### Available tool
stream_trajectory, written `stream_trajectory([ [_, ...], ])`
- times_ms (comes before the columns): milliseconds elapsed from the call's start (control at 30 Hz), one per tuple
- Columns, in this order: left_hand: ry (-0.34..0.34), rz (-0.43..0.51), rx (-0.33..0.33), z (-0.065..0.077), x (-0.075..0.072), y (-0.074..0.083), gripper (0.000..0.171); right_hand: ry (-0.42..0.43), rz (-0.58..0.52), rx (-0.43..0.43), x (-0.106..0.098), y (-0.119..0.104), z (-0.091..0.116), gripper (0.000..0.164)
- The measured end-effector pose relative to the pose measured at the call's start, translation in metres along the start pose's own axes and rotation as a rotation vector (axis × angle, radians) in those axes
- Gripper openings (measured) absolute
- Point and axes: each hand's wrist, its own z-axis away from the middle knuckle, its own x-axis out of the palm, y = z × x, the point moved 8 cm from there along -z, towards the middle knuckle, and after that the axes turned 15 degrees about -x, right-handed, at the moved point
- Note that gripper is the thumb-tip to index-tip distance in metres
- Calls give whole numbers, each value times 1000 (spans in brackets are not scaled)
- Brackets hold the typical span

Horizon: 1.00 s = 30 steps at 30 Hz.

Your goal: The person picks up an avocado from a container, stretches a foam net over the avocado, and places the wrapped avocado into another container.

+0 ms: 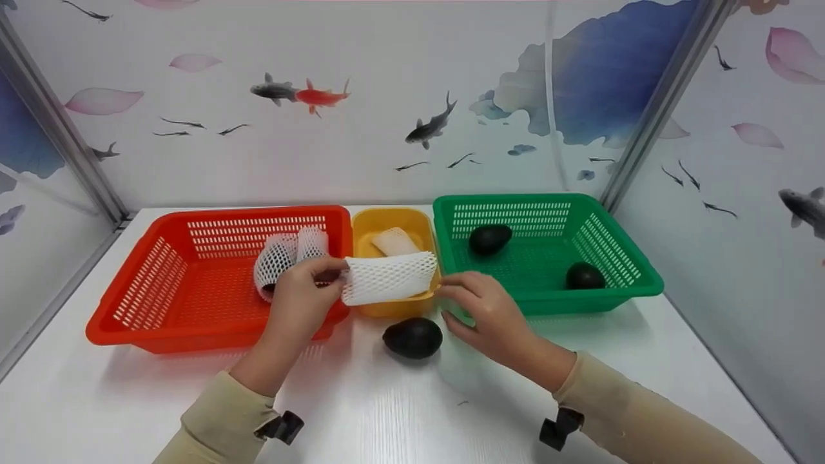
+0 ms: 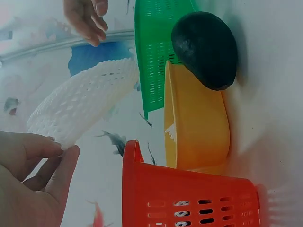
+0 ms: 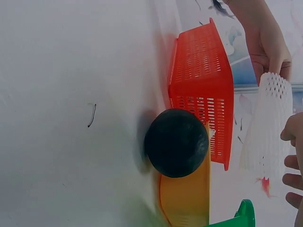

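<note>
My left hand pinches one end of a white foam net sleeve, held flattened above the yellow bin. Off the sleeve's other end is my right hand, fingers loosely bent and holding nothing; the left wrist view shows a gap between this hand and the net. On the table below the sleeve lies a dark avocado, in front of the bin. Another foam net rests inside the yellow bin.
To the left, a red basket contains net-wrapped avocados, partly hidden by my left hand. On the right, two bare avocados lie apart in a green basket. A printed wall panel stands behind. A small dark strand lies on the table.
</note>
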Motion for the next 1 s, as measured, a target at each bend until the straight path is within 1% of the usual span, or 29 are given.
stream_trajectory([
  [100,-16,22,-28,3,-3,-5,24,-6,10,41,0,1,1,38],
  [200,-41,35,-51,5,-3,-9,24,-18,14,71,2,2,2,52],
  [333,-76,46,-70,9,2,-12,24,-47,20,103,6,3,4,66],
  [467,-115,64,-106,12,7,-14,26,-105,11,152,13,5,7,76],
  [533,-125,71,-107,14,9,-14,26,-120,6,170,16,6,8,80],
  [633,-139,89,-102,14,12,-16,26,-115,0,179,18,6,8,82],
  [733,-145,104,-90,15,16,-17,24,-99,1,165,19,6,6,80],
  [867,-147,137,-80,15,17,-18,22,-85,20,125,19,4,4,73],
  [1000,-135,181,-70,16,14,-18,22,-92,42,103,19,3,4,66],
])
